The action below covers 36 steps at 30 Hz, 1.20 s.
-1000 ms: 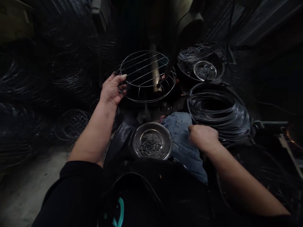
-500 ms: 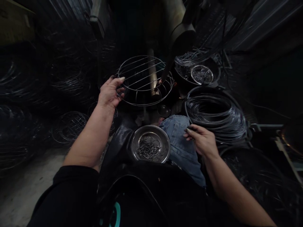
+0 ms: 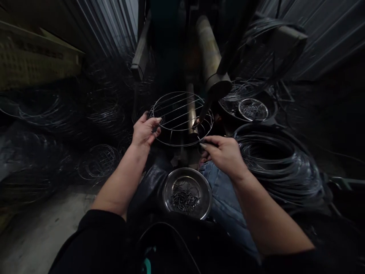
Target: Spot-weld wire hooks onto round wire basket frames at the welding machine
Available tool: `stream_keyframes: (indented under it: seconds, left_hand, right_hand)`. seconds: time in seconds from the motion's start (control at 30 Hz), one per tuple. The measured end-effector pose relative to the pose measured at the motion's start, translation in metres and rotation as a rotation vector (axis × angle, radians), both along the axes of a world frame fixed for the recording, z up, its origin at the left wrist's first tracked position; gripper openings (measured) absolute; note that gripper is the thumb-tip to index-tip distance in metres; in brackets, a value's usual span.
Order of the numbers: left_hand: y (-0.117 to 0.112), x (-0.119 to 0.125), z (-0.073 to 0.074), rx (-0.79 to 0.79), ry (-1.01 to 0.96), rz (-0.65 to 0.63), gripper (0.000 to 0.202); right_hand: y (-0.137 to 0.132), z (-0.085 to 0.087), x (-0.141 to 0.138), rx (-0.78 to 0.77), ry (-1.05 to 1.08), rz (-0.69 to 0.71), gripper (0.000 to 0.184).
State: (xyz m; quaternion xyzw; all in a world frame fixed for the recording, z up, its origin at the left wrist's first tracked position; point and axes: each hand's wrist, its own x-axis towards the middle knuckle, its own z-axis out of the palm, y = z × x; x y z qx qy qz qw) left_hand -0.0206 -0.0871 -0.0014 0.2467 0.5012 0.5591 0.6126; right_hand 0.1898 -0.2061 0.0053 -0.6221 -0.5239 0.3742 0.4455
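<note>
My left hand [image 3: 144, 131] grips the left edge of a round wire rack [image 3: 179, 130], thumb on top. The rack has parallel bars across its upper ring and a second ring below, and is held roughly level. My right hand [image 3: 226, 154] is closed in a pinch at the rack's front right rim, with a short piece of wire [image 3: 199, 137] just showing at its fingertips. A copper-coloured rod [image 3: 192, 114] passes beneath the bars, and a dark pointed arm comes down near the rack's right side. On my lap, a metal bowl [image 3: 168, 205] holds many short bent wire pieces.
To the right lies a large coil of wire [image 3: 296, 171]. Behind it, a dark tub holds a small bowl [image 3: 253, 110] of metal pieces. A thick cylinder [image 3: 209, 49] of the machine hangs above the rack. Wire racks [image 3: 99, 161] and wire bundles stand on the left.
My right hand has moved from above my knee up and left to the rack's rim. My left hand still holds the rack. The view has tilted upward.
</note>
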Motion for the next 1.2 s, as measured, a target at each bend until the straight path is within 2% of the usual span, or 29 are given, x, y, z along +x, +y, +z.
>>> stream_keyframes:
  seconds: [0.13, 0.33, 0.43, 0.6, 0.9, 1.03, 1.2]
  left_hand:
    - [-0.006, 0.002, -0.001, 0.056, -0.008, 0.041, 0.068]
    - [-0.009, 0.011, 0.001, 0.064, -0.052, 0.070, 0.066]
    - [-0.010, 0.018, 0.002, 0.075, -0.086, 0.060, 0.064]
    - [-0.007, 0.025, 0.001, 0.059, -0.126, 0.055, 0.069]
    - [0.009, 0.027, -0.005, 0.079, -0.134, 0.007, 0.065]
    - [0.008, 0.030, -0.005, 0.076, -0.144, 0.016, 0.070]
    - [0.008, 0.030, -0.004, 0.084, -0.145, 0.020, 0.068]
  right_hand:
    - [0.025, 0.001, -0.026, 0.025, -0.029, -0.083, 0.020]
    - [0.028, -0.014, -0.040, 0.067, 0.328, -0.226, 0.027]
    - [0.026, -0.023, -0.041, 0.089, 0.390, -0.273, 0.026]
    - [0.024, -0.033, -0.039, 0.196, 0.377, -0.367, 0.020]
    - [0.031, -0.031, -0.042, 0.231, 0.418, -0.336, 0.019]
    - [0.029, -0.043, -0.039, 0.261, 0.363, -0.375, 0.019]
    - [0.032, -0.054, -0.038, 0.306, 0.209, -0.422, 0.024]
